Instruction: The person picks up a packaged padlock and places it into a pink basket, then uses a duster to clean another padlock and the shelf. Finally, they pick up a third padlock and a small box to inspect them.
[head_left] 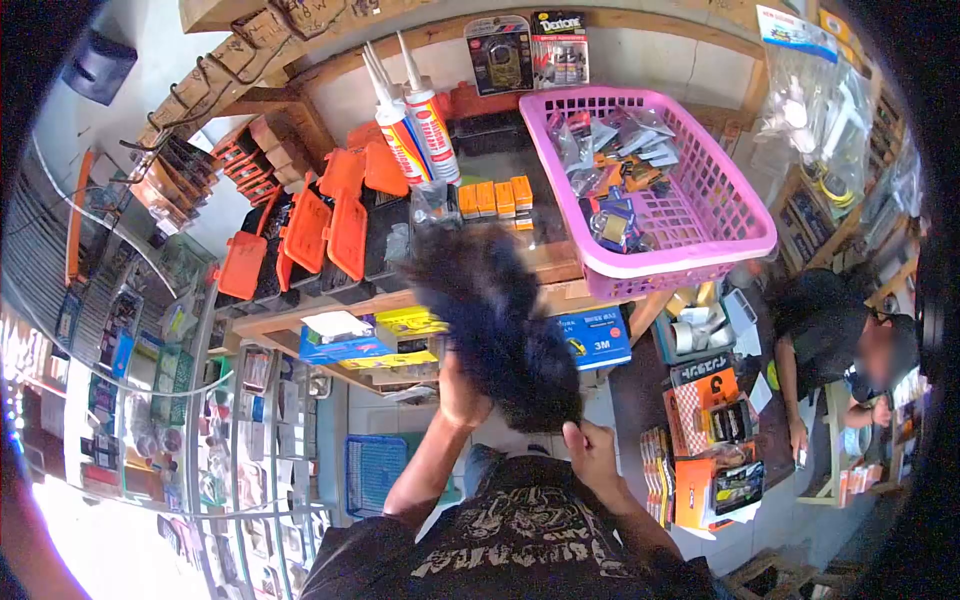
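Observation:
A dark, fluffy duster [490, 310], blurred by motion, reaches from my hands up to the shelf edge. At its lower right end, my right hand [592, 450] is closed round it, with the thumb up. My left hand [462, 398] touches the duster's left side; its fingers are hidden behind the dark fibres. Just beyond the duster's upper end are small orange boxes [495, 197] and a clear plastic bag [434, 203]. Two sealant tubes [432, 130] stand behind them. To the right sits a pink basket [690, 262] holding small packets.
Black bins with orange lids [306, 232] line the shelf's left part. Below the shelf are blue boxes [600, 338] and a blue basket [375, 475]. Orange product boxes [705, 490] stand at right, near another person [815, 320]. Glass display shelves [240, 430] fill the left.

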